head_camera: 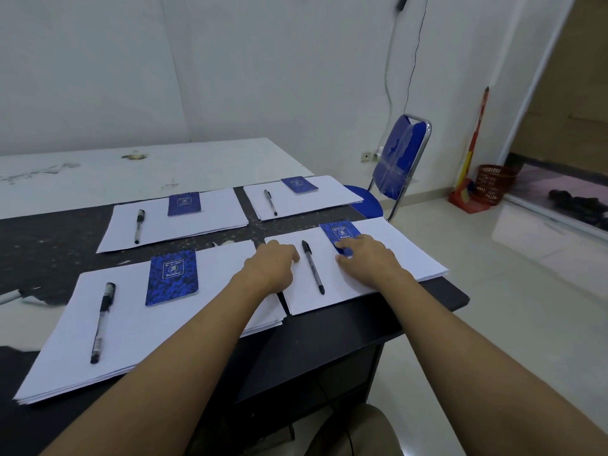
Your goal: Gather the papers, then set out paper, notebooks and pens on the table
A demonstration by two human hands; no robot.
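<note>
Several white paper stacks lie on the black table [332, 340], each with a blue notebook and a black pen on it. My right hand [368, 255] rests on the near right stack [404, 255], thumb and fingers pinching the lower edge of its blue notebook [340, 229]. My left hand [271, 261] sits curled on the same stack, just left of its pen [313, 267], holding nothing. The near left stack [138, 327] carries a notebook [172, 276] and a pen [102, 320]. Two more sets lie behind, the far left stack [204, 225] and the far right stack [316, 200].
A white table [131, 166] stands behind the black one, against the wall. A blue folding chair [399, 156] stands at the table's far right corner. A red basket [493, 182] and a broom stand by the wall. Torn white scraps lie at the table's left edge.
</note>
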